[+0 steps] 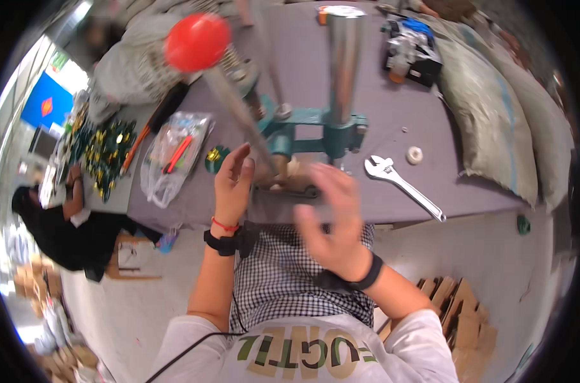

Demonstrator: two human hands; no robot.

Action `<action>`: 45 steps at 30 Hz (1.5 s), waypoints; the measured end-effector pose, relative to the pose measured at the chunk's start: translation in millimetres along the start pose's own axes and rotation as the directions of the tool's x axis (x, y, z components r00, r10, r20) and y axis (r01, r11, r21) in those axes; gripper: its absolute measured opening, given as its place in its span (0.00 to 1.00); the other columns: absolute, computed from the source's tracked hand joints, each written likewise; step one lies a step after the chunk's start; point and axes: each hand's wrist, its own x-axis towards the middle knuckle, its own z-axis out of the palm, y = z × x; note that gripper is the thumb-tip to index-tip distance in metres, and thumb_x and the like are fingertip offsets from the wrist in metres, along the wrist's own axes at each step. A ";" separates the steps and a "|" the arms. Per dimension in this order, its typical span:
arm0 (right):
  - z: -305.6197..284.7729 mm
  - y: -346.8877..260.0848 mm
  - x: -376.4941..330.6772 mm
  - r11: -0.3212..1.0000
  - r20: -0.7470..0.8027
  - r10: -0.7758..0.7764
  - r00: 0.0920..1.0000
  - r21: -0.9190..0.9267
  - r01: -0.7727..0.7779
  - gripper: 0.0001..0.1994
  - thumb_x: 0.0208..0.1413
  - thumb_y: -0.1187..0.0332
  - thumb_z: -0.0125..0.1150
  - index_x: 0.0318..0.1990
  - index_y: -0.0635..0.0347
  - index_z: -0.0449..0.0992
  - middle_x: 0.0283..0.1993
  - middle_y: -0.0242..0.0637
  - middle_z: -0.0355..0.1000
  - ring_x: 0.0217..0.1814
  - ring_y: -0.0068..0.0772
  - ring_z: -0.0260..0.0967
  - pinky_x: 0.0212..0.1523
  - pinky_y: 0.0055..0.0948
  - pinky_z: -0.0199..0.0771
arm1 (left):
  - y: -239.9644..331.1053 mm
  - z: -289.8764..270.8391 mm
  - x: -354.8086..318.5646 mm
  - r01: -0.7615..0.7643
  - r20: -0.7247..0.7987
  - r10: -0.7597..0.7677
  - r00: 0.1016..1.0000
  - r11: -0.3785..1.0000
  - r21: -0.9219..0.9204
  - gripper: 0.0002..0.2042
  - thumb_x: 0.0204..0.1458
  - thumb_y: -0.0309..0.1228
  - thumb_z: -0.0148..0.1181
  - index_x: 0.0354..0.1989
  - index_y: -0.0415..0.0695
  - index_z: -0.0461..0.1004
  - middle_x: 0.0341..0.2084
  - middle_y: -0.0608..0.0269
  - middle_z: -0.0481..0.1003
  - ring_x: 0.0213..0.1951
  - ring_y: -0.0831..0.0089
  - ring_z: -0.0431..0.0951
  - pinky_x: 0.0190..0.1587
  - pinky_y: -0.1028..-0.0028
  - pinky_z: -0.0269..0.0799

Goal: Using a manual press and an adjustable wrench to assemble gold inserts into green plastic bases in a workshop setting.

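Note:
In front of me stands a teal hand press (296, 118) with a thick shiny metal column (345, 70). Its slanting lever (239, 105) ends in a red ball knob (198, 42). My left hand (232, 183) is raised beside the lever's lower end, thumb and fingers apart, holding nothing. My right hand (333, 220) hovers before the press base (286, 195), open and blurred by motion, its fingers stretched out. Small details at the press's working spot, between my hands, are too blurred to make out. A small green and gold piece (217, 159) lies left of my left hand.
An adjustable wrench (405, 187) and white tape roll (414, 155) lie on the grey-covered table (417, 121). Leftward are a plastic bag (175, 153) and a pile of green-gold pieces (108, 153). Sacks (488, 115) line the right. A person (66, 223) sits at left.

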 end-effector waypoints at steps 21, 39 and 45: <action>-73.7 10.7 -169.2 0.689 0.238 0.711 0.662 -0.052 -0.722 0.07 0.53 0.76 0.51 0.38 0.66 0.73 0.30 0.41 0.72 0.29 0.30 0.70 0.33 0.26 0.69 | -16.2 30.8 -4.8 -0.028 -0.029 0.065 0.997 0.736 0.677 0.18 0.44 0.33 0.63 0.45 0.41 0.71 0.35 0.51 0.75 0.41 0.53 0.73 0.43 0.62 0.68; -125.3 132.8 -37.3 0.420 0.328 0.510 0.795 -0.902 0.103 0.15 0.42 0.76 0.56 0.41 0.65 0.70 0.31 0.40 0.67 0.36 0.42 0.66 0.39 0.37 0.66 | -36.7 45.4 12.6 -0.308 0.128 0.291 0.948 0.741 0.597 0.13 0.52 0.35 0.58 0.30 0.35 0.69 0.24 0.51 0.71 0.27 0.58 0.72 0.30 0.66 0.66; -128.5 149.9 -28.1 0.538 0.545 0.419 0.727 -0.794 0.285 0.21 0.44 0.76 0.52 0.49 0.73 0.66 0.29 0.40 0.65 0.31 0.37 0.66 0.30 0.31 0.69 | -11.8 46.7 4.2 -0.069 0.075 0.025 0.997 0.721 0.689 0.20 0.48 0.38 0.61 0.42 0.34 0.68 0.36 0.47 0.72 0.38 0.59 0.74 0.39 0.67 0.70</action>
